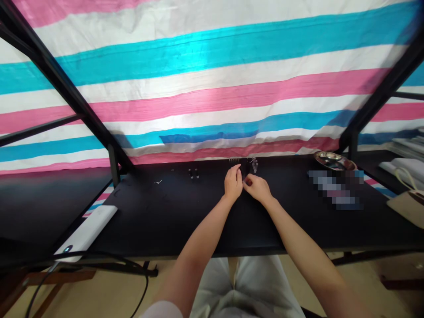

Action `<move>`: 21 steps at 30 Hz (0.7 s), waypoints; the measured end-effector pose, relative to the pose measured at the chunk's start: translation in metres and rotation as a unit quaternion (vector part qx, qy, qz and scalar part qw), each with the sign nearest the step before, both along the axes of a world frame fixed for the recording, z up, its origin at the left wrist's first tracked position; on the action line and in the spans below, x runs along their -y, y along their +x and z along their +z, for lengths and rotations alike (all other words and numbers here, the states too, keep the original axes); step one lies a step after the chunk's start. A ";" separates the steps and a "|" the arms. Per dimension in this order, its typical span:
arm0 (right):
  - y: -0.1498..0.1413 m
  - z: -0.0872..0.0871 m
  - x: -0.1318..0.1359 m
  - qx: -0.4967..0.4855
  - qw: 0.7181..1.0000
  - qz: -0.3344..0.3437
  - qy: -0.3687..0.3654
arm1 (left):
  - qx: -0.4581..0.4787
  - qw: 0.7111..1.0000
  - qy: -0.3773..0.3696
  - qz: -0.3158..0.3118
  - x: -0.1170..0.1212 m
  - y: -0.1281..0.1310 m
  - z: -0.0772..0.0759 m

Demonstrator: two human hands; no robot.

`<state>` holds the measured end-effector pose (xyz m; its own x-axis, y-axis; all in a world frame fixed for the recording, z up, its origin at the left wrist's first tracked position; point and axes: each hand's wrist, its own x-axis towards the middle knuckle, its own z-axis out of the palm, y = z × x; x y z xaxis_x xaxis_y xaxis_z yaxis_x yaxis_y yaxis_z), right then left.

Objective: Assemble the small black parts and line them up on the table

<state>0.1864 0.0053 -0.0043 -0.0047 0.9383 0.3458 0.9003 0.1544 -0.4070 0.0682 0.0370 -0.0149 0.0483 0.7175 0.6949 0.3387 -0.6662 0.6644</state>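
My left hand (233, 183) rests near the back of the black table (159, 225), its fingers stretched forward. Just to its right, my right hand (259, 188) is closed in a pinch, fingertips close to the left hand. Whatever lies between those fingertips is too small to make out. Behind the left hand is a row of tiny pale pieces (234, 160). A cluster of small greyish, see-through pieces (255, 165) lies behind the right hand.
Small dark pieces with pale ends (193, 173) and a thin whitish scrap (158, 181) lie to the left. A white power bank (88, 229) with a black cable is at the left edge. A shiny metal dish (335, 161) stands back right, behind a blurred patch. Striped sheeting (212, 97) hangs behind.
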 end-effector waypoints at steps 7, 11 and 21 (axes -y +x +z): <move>-0.001 -0.001 0.000 -0.037 0.999 0.011 0.016 | -0.081 0.997 0.013 -0.001 0.003 -0.004 0.009; -0.002 0.001 0.002 -0.043 0.999 0.016 0.025 | -0.139 0.989 0.038 -0.023 0.002 -0.015 0.018; -0.012 0.001 0.006 -0.076 0.993 0.063 0.067 | -0.215 0.974 0.044 -0.048 0.010 -0.063 0.017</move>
<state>0.1747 -0.0006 -0.0038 -0.0575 0.8790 0.4734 0.8007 0.3238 -0.5041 0.0054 0.0273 0.0021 0.4124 0.6339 0.6543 0.5072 -0.7564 0.4132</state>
